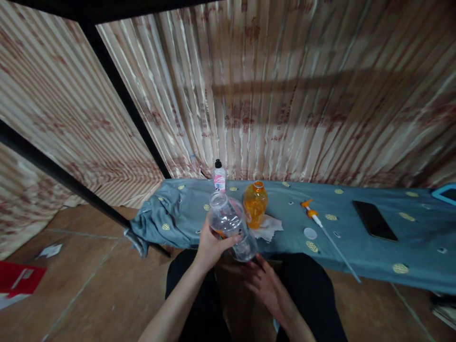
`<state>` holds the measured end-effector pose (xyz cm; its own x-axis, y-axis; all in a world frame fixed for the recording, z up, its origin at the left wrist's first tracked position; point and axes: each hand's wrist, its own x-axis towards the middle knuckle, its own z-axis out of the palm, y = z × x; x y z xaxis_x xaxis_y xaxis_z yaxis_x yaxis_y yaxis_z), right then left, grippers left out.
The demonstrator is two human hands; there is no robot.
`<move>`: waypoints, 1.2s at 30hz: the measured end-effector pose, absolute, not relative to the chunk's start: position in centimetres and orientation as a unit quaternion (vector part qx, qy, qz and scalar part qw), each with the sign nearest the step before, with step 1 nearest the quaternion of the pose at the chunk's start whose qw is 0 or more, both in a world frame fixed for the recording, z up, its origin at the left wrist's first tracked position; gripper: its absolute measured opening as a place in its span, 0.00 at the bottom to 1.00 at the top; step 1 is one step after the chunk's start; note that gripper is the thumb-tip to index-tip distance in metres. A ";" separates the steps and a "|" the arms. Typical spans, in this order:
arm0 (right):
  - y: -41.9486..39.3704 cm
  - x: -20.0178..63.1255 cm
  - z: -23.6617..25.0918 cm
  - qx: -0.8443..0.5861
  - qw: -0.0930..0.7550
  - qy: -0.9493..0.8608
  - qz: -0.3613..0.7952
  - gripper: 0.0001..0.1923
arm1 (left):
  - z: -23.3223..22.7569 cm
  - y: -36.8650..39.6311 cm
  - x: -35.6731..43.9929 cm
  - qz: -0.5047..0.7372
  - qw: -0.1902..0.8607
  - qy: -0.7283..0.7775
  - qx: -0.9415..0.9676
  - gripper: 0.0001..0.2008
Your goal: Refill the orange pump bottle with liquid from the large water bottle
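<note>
A clear, ribbed plastic bottle (231, 225) with an open mouth is tilted in the air over the near edge of a low surface, gripped around its lower body by the left hand (210, 247), whose fingers are wrapped firmly about it. The right hand (265, 280) hovers just below and beside the bottle's base, fingers spread loosely open, holding nothing.

The surface is covered in a grey-blue cloth with yellow round motifs (356, 251), soft and rumpled, bunching and drooping off the left corner. On it, just behind the held bottle, stands a rounded orange translucent plastic bottle (255, 203) on a crumpled white tissue (268, 228). Farther back is a small white bottle with a black cap (219, 176). To the right lie an orange-and-white pump head with a long thin tube (322, 228), a small round pale lid (310, 233) and a flat black phone (374, 219), well apart from the hands.

Behind hangs a shiny, pleated beige curtain with reddish print (285, 95), crossed by black metal bars (121, 95). Brown floor tiles (89, 285) lie open on the left, with red and white paper scraps (19, 280) near the edge.
</note>
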<state>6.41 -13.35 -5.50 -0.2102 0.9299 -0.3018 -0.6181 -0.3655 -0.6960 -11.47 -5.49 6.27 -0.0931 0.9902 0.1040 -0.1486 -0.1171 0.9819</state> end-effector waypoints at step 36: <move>-12.9 17.2 0.1 -0.420 0.628 0.039 0.654 0.23 | 2.8 6.6 -3.0 0.539 0.304 0.396 0.678 0.39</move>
<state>17.22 -12.87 0.14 0.1407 0.7893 -0.5977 -0.8540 -0.2086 -0.4765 -2.99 6.57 2.81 0.1044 0.8654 0.4901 0.2088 -0.5009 0.8399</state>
